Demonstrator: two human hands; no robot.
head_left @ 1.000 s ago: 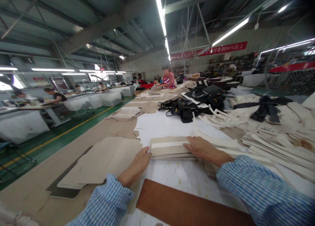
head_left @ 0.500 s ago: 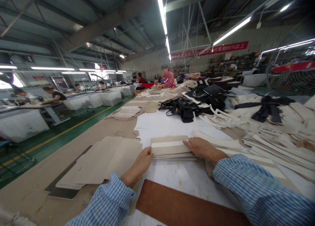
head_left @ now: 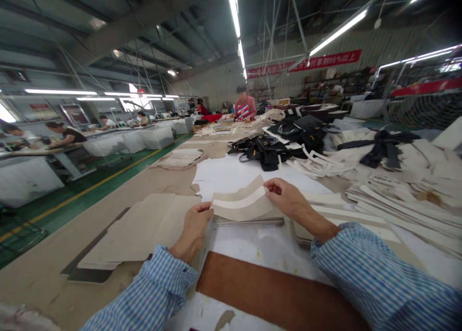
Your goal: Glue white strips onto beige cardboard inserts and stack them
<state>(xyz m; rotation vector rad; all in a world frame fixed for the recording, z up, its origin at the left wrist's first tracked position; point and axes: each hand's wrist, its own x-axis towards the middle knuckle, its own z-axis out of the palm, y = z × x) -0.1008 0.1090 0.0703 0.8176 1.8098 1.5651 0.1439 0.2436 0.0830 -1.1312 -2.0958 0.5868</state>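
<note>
A beige fabric panel [head_left: 240, 207] with a pale strip along it is pinched at both ends, its right end raised and its middle sagging. My left hand [head_left: 195, 229] grips the left end, thumb on top. My right hand [head_left: 288, 201] pinches the upper right corner. Directly beneath lies a stack of similar panels [head_left: 252, 222]. Nearer to me, a brown rectangular board [head_left: 274, 292] rests on the white sheet [head_left: 249, 247]. Left of my left hand, larger beige panels [head_left: 133, 230] overlap dark grey pieces [head_left: 90, 275].
Black bag pieces with handles [head_left: 263, 150] are heaped farther up the table. On the right lie piles of pale cut strips [head_left: 400, 220] and a dark fabric tie [head_left: 382, 146]. A co-worker [head_left: 245, 105] is at the table's far end. A flat bundle [head_left: 180, 159] sits left of centre.
The top panel has come up off the stack at its right end and now bends between my hands. My right hand has risen and moved slightly left. The whole view has shifted a little.
</note>
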